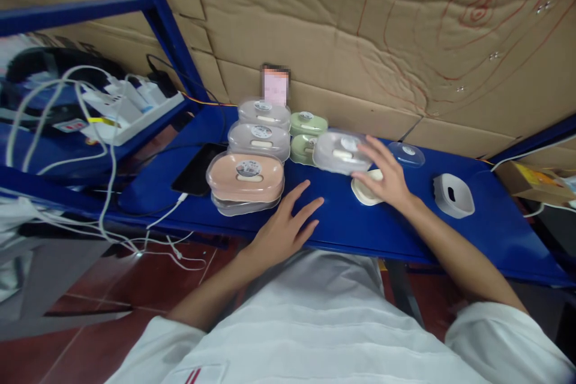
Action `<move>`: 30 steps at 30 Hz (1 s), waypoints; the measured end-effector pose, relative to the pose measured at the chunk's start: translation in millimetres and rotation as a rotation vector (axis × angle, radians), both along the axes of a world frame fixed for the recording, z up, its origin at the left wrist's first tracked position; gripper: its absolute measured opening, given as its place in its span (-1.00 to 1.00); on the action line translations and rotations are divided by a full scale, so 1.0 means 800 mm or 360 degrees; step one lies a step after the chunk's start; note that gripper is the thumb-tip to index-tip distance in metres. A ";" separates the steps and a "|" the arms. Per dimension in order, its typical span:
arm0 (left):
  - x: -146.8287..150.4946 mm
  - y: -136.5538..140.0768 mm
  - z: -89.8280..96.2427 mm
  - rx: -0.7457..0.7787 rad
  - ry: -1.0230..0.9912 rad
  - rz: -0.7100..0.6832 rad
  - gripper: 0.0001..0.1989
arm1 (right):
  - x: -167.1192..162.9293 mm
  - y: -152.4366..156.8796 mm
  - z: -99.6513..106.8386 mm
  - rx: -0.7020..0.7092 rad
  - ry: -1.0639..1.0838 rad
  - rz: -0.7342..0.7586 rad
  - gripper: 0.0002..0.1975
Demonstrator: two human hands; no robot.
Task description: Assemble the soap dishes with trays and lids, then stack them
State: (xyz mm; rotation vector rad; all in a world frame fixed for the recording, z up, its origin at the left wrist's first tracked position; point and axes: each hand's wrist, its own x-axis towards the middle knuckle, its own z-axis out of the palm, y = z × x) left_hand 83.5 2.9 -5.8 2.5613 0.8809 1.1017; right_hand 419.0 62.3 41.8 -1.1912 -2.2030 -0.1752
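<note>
My right hand (pixel 384 177) has its thumb and fingers around the right end of a grey oval plastic box (pixel 330 158) with a clear lid and a round label. Just under that hand lies a small cream-coloured plastic piece (pixel 366 191), partly hidden by the thumb. My left hand (pixel 290 225) hovers over the blue shelf's front part, fingers spread and holding nothing. Close to its left stands a pink lidded box (pixel 247 177) on top of a grey one. Behind these are more grey lidded boxes (pixel 260 141) and two green ones (pixel 309 124).
A loose clear lid (pixel 407 154) and a white-grey open tray with a slot (pixel 454 196) lie on the right. On the left are a black phone (pixel 198 169), white cables and a power strip (pixel 135 111). Another phone (pixel 275 85) leans on the cardboard wall (pixel 315 30).
</note>
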 end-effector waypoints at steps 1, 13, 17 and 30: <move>0.000 0.000 0.000 0.0017 0.0011 -0.0007 -0.47 | 0.001 0.025 0.004 0.0011 0.0031 -0.0050 -0.15; -0.002 0.003 -0.002 -0.0010 0.0271 -0.0136 -0.66 | -0.050 0.176 0.013 -0.0266 -0.0061 0.0017 -0.07; -0.002 0.003 -0.006 -0.0069 0.0286 -0.0167 -0.64 | -0.012 0.101 0.034 -0.0208 -0.0218 -0.0181 -0.29; 0.007 0.002 0.006 0.0027 0.0473 -0.0109 -0.42 | 0.065 -0.038 0.003 -0.0406 -0.0212 -0.0181 -0.51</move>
